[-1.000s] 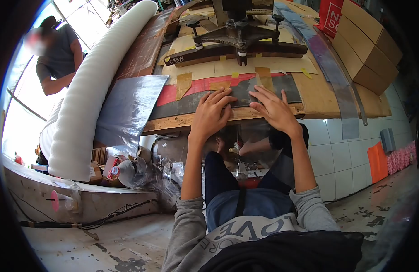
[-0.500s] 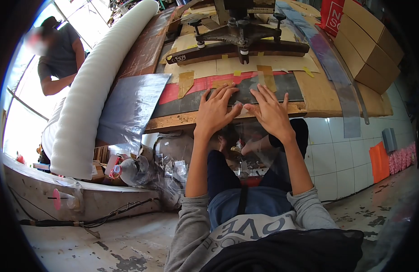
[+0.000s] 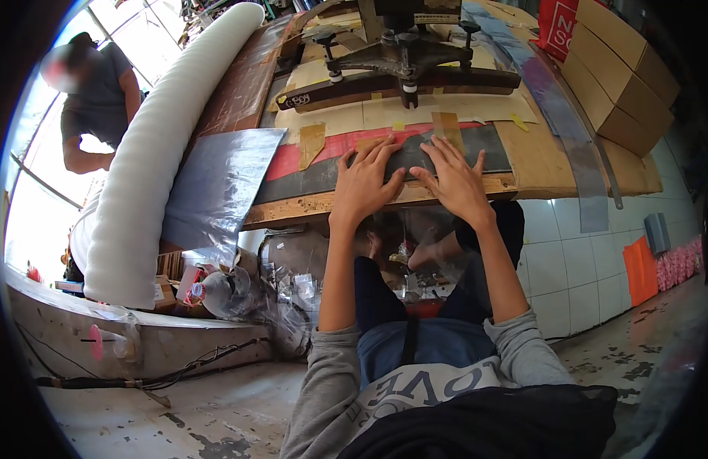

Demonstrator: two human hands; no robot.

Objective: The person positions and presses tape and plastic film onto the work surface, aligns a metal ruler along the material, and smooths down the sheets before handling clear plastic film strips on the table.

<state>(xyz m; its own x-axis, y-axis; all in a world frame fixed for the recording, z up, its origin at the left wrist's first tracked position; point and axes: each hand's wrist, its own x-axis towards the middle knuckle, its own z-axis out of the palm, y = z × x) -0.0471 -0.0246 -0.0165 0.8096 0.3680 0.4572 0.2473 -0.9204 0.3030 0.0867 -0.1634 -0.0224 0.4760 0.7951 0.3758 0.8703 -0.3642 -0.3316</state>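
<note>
My left hand (image 3: 366, 183) lies palm down at the front edge of the worktable, fingers spread over a dark grey mat (image 3: 293, 183). To its right my right hand (image 3: 455, 182) rests likewise on the mat, its fingers also spread. A narrow gap separates the two thumbs. Beyond the fingertips runs a red strip (image 3: 283, 166), crossed by pieces of brown tape (image 3: 312, 144). Above the hands hangs a black press head with a dark crossbar (image 3: 461, 83). Any thin clear film under the palms is too faint to make out.
A large white foam roll (image 3: 151, 168) leans along the left side, beside a clear bluish plastic sheet (image 3: 224, 172). Cardboard boxes (image 3: 618, 80) stand at the right, near a metal ruler (image 3: 608, 172). Another person (image 3: 101, 92) is behind the roll.
My thumbs have moved apart, with both hands still on the mat. The person on the left has lowered a forearm. The view has shifted slightly.
</note>
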